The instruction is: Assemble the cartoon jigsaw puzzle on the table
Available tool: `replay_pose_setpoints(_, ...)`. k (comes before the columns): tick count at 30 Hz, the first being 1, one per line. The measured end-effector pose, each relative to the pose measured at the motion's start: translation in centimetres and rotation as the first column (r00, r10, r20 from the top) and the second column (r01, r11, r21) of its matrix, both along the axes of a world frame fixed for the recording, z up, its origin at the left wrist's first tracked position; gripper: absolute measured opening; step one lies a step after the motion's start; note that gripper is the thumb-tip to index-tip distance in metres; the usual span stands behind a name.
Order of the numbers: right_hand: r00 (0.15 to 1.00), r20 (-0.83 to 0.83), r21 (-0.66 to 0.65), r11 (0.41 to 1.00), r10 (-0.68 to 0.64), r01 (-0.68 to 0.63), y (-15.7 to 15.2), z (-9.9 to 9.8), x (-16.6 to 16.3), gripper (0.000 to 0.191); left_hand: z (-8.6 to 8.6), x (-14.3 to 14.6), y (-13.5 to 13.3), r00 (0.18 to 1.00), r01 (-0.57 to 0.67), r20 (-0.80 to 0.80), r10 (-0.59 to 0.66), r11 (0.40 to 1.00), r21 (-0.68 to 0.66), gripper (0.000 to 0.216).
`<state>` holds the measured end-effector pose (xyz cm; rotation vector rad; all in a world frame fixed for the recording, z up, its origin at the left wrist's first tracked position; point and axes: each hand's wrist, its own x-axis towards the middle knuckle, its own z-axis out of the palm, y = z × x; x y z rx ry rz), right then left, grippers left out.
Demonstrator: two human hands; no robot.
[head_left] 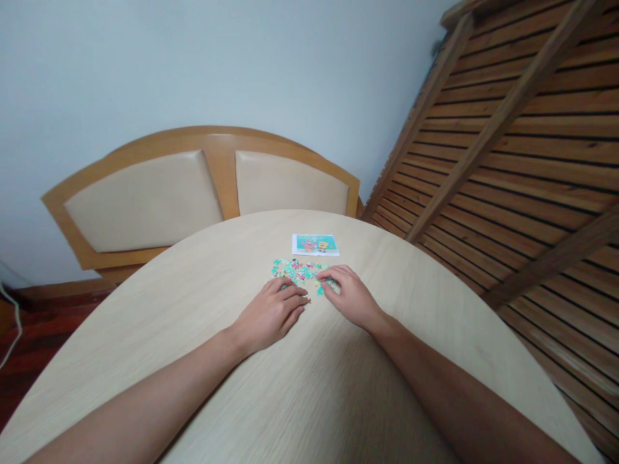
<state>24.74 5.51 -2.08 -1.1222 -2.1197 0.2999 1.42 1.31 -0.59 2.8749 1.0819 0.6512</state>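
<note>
Small jigsaw puzzle pieces (pixel 302 270), mostly teal with bits of pink and yellow, lie in a loose patch on the round table (pixel 217 386). My left hand (pixel 278 310) rests palm down at the near left side of the patch, its fingers slightly apart. A small dark reddish piece (pixel 309 300) shows by its fingertips. On the right side, my right hand (pixel 349 294) reaches over the pieces with bent fingers, thumb apart from the index finger. Teal pieces show under and beside it. Whatever lies beneath both palms is hidden.
Just beyond the pieces lies a picture card (pixel 316 245) with cartoon figures on teal. Behind the table stands a wooden headboard (pixel 220 174) with cream panels, against a pale wall. Wooden slats (pixel 512 129) lean at the right. A white cable (pixel 18 316) hangs at far left.
</note>
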Motion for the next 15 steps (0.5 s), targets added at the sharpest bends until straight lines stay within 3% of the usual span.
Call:
replay_pose_setpoints(6,0.975,0.017,-0.052,0.974,-0.221,0.222,1.0,-0.7,0.7,0.032,0.2,0.0,0.0,0.990,0.140,0.019,-0.140,0.990,-0.001,0.024)
replay_pose_setpoints(10,0.975,0.169,-0.087,0.984,-0.142,0.158,0.6,-0.8,0.6,0.048,0.0,0.0,0.1,0.980,0.198,0.034,-0.197,0.980,-0.027,0.025)
replay_pose_setpoints(15,0.958,0.272,-0.104,0.987,-0.087,0.119,-0.1,-0.3,0.3,0.044,0.0,0.2,-0.1,0.987,0.162,0.015,-0.161,0.986,-0.045,0.027)
